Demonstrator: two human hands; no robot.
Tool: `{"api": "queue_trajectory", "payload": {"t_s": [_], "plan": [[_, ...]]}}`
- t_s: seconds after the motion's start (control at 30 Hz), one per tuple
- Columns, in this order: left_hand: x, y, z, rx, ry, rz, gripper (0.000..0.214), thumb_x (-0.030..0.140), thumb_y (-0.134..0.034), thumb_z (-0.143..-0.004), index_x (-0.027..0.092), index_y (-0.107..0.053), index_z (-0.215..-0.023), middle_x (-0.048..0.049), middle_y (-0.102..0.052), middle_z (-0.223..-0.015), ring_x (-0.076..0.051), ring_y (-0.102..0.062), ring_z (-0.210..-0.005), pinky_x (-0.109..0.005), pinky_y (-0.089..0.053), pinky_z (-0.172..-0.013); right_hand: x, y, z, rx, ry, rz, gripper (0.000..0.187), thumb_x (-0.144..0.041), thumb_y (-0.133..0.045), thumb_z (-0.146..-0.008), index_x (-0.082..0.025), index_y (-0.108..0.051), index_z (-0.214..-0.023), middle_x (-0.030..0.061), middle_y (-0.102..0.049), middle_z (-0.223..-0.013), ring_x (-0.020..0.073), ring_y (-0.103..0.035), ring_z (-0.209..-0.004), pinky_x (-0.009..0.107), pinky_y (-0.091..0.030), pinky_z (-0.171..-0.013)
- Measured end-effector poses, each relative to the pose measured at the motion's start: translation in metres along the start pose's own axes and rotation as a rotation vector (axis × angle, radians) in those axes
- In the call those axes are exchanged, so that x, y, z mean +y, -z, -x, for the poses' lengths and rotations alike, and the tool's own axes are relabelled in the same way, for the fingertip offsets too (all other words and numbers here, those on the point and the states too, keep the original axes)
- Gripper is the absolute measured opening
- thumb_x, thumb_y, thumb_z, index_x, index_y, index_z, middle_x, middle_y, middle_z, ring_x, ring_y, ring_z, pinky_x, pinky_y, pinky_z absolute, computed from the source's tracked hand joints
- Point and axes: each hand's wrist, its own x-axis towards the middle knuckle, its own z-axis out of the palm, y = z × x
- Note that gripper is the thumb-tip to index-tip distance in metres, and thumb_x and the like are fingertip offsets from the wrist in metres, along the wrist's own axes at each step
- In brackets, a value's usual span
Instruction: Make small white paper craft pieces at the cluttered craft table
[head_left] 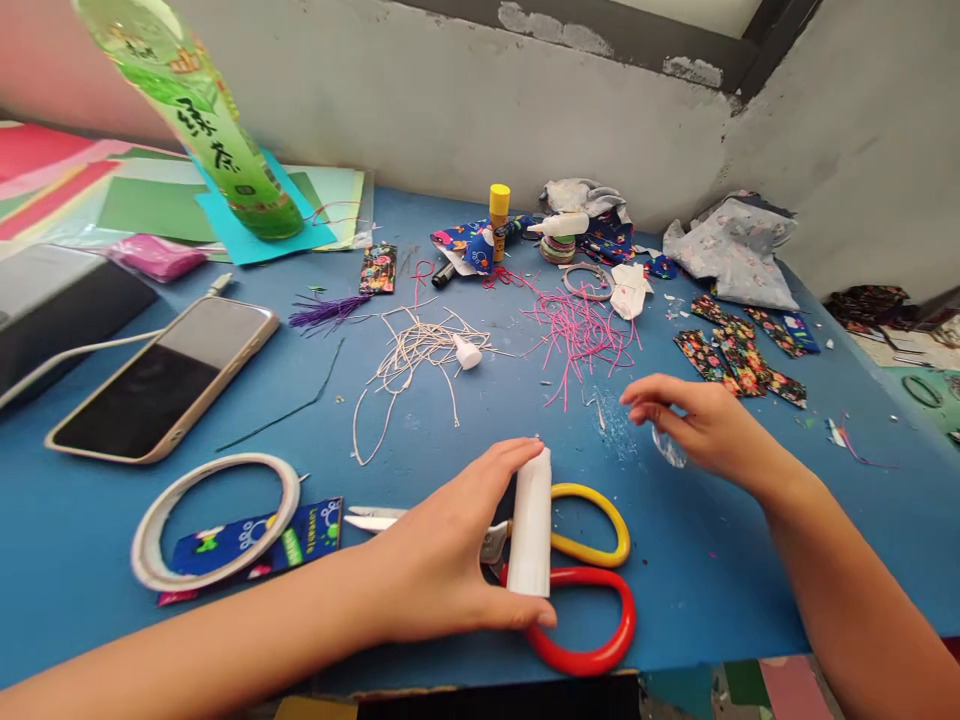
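Observation:
My left hand (442, 560) grips a white tube-shaped glue bottle (531, 525), holding it upright just above the scissors (577, 590) with red and yellow handles that lie on the blue table (750, 560). My right hand (697, 425) hovers low to the right with its fingers curled on a small clear piece (669, 447). A white cone-shaped cap (468, 352) lies among cream cords (416, 350), farther back.
A phone (161, 378) on a cable lies at left, with a roll of tape (214, 520) over a printed fabric strip (255, 540). Pink cords (581, 330), floral fabric strips (739, 360), a glue stick (499, 218), a green bottle (202, 110) and coloured paper (150, 200) sit toward the back wall.

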Motion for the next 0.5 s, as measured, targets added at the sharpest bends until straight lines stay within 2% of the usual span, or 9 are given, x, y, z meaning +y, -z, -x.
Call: {"api": "queue_trajectory", "payload": {"t_s": [0.1, 0.2, 0.33, 0.5], "plan": [[0.003, 0.002, 0.0, -0.017, -0.023, 0.013, 0.104, 0.039, -0.082, -0.062, 0.021, -0.025, -0.147, -0.0165, -0.034, -0.151, -0.035, -0.035, -0.139, -0.051, -0.033, -0.114, -0.022, -0.012, 0.0, -0.064, 0.272, -0.06, 0.028, -0.021, -0.039, -0.094, -0.022, -0.067, -0.093, 0.0023, -0.073, -0.08, 0.0142, -0.068, -0.073, 0.024, -0.051, -0.067], [0.002, 0.002, 0.002, -0.047, -0.061, 0.035, 0.107, 0.038, -0.083, -0.06, 0.022, -0.024, -0.148, -0.0152, -0.036, -0.151, -0.035, -0.039, -0.136, -0.049, -0.036, -0.112, -0.034, -0.02, 0.0, -0.028, 0.475, 0.093, 0.034, -0.01, -0.036, -0.093, -0.02, -0.068, -0.096, 0.0043, -0.073, -0.085, 0.0158, -0.065, -0.075, 0.028, -0.048, -0.069], [0.002, 0.002, 0.004, -0.126, -0.021, 0.044, 0.115, 0.04, -0.084, -0.059, 0.021, -0.017, -0.15, -0.0166, -0.034, -0.152, -0.035, -0.043, -0.134, -0.048, -0.042, -0.108, -0.038, -0.024, 0.001, -0.047, 0.566, 0.276, 0.032, -0.009, -0.034, -0.096, -0.018, -0.065, -0.098, 0.0052, -0.073, -0.089, 0.017, -0.061, -0.072, 0.031, -0.043, -0.069], [0.003, 0.004, 0.003, -0.172, 0.008, 0.036, 0.119, 0.04, -0.085, -0.058, 0.019, -0.014, -0.151, -0.0175, -0.034, -0.152, -0.034, -0.046, -0.132, -0.048, -0.043, -0.107, -0.034, -0.024, 0.002, -0.103, 0.595, 0.214, 0.034, -0.01, -0.031, -0.098, -0.018, -0.063, -0.094, 0.0042, -0.07, -0.085, 0.0164, -0.058, -0.071, 0.03, -0.04, -0.067]]}}
